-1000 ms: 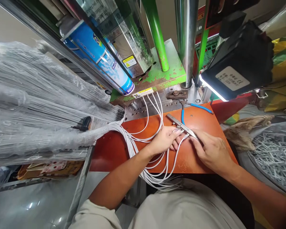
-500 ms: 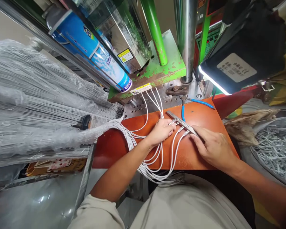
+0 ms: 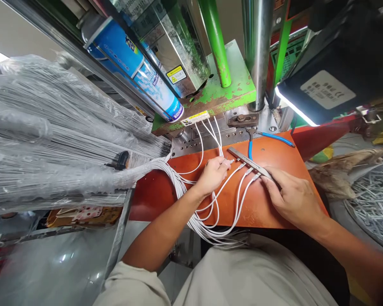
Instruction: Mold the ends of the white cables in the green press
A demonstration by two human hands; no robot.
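A narrow metal fixture bar (image 3: 249, 163) lies at a slant above the orange table, its near end gripped between the thumb and fingers of my right hand (image 3: 290, 197). Several white cables (image 3: 238, 199) run to small connectors (image 3: 248, 171) along the bar's near side. My left hand (image 3: 214, 174) is closed in a pinch on another white cable, whose pale connector tip (image 3: 231, 161) sticks out towards the bar's far end, close beside it. Whether that tip touches the bar I cannot tell. Blue-handled pliers (image 3: 250, 146) lie just behind the bar.
A green press plate (image 3: 230, 91) with a warning label hangs over a drilled metal base (image 3: 191, 142). A blue spray can (image 3: 140, 70) leans at left, above plastic-wrapped cable bundles (image 3: 67, 127). A lit lamp (image 3: 325, 85) and a bin of white scraps (image 3: 376, 204) stand at right.
My left hand has drawn back a little from the bar, with a connector now showing at its fingertips. My right hand keeps hold of the bar. The whole view has shifted slightly.
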